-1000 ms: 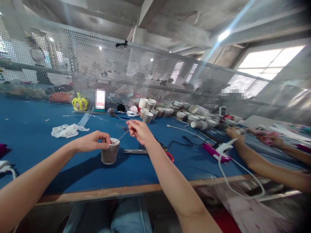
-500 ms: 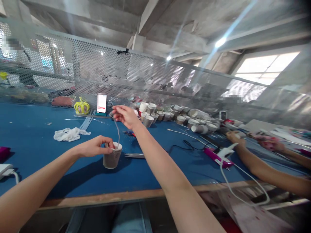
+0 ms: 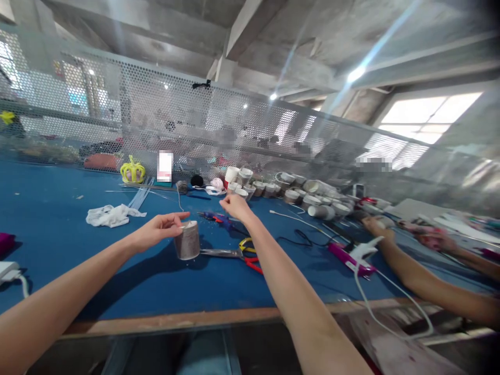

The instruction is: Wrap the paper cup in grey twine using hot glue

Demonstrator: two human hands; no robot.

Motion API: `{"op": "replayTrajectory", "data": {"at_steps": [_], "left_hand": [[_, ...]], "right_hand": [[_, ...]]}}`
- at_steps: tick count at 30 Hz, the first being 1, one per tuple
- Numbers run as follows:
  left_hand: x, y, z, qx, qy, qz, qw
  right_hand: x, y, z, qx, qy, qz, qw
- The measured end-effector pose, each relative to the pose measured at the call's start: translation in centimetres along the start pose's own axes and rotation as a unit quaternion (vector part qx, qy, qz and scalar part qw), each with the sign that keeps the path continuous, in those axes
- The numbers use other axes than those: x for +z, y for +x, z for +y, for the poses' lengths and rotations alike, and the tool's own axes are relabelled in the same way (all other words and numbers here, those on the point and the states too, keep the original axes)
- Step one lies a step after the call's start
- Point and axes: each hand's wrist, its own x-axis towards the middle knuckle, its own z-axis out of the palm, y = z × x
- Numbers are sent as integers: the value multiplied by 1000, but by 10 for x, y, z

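My left hand (image 3: 166,225) holds a small grey-brown cup (image 3: 188,244) by the left of its rim, index finger stretched out above it. The cup's pale top edge shows, and its inside is mostly hidden. My right hand (image 3: 237,207) is held out over the table in front of the white cups, fingers curled in; whether anything is in them is hidden. Scissors (image 3: 230,253) with yellow and red handles lie between the cup and my right forearm. Behind the cup is a small grey ball of yarn (image 3: 182,187), with a strand trailing down from it.
A blue and red tool (image 3: 219,219) lies near my right hand. Several cups (image 3: 312,198) are heaped along the back. White cloth (image 3: 111,215), a phone (image 3: 164,166) and a yellow crown-like piece (image 3: 133,171) stand left. A co-worker's arms (image 3: 414,265) work at right beside a purple box (image 3: 347,258).
My right hand has let go of the grey strand and moved right, away from the cup. The cup has shifted slightly right and up in my left hand. The scissors' handles now show.
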Motion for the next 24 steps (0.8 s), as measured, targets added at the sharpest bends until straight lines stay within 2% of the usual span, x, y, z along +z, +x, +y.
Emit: {"op": "replayTrajectory", "data": {"at_steps": [5, 9, 13, 16, 20, 22, 24], "left_hand": [[-2, 2, -8, -3, 44, 26, 999], [-3, 2, -10, -4, 73, 38, 997], [-5, 2, -8, -1, 99, 33, 995], [-7, 2, -8, 19, 140, 29, 989], [-7, 3, -10, 24, 147, 40, 988], [-6, 4, -12, 4, 120, 59, 991], [-4, 5, -13, -13, 98, 87, 991]], "right_hand": [[10, -16, 34, 55, -42, -31, 997], [25, -17, 37, 75, -19, -50, 996], [35, -17, 35, 100, 27, -41, 994], [30, -21, 33, 99, 78, -14, 992], [9, -34, 21, 76, 186, 24, 979], [1, -44, 11, 59, 306, -3, 950], [-2, -55, 1, 40, 368, -38, 928]]}}
